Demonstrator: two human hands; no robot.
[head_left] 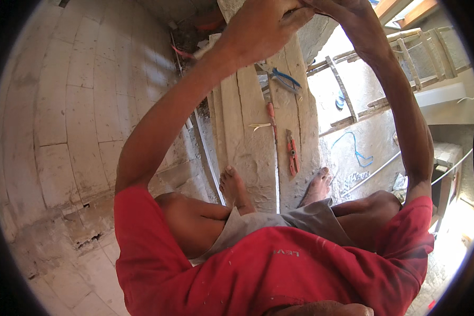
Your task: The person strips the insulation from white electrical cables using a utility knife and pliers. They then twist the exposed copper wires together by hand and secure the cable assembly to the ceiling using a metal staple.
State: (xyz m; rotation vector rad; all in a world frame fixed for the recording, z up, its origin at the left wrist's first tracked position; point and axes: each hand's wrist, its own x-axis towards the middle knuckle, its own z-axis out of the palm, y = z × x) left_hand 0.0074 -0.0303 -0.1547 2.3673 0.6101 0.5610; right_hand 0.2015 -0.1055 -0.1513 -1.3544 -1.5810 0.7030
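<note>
At the top edge, my left hand (pixel 263 30) and my right hand (pixel 347 15) are raised and meet fingertip to fingertip. The left fingers are curled in a pinch. Whatever lies between the hands is cut off by the frame edge or too small to make out. Beneath them, on a dusty wooden plank (pixel 245 142), rest blue-handled pliers (pixel 285 77). Closer to me lies a thin tool with a red handle, likely a screwdriver (pixel 270 111), beside a short white piece of wire (pixel 259 126). A red utility knife (pixel 292 154) lies nearest my feet.
I squat with bare feet on the planks, which have a narrow gap between them. A block wall (pixel 79 105) rises on the left. Down to the right are a wooden ladder (pixel 342 89), a blue cord (pixel 357 152) and a white cable (pixel 374 173).
</note>
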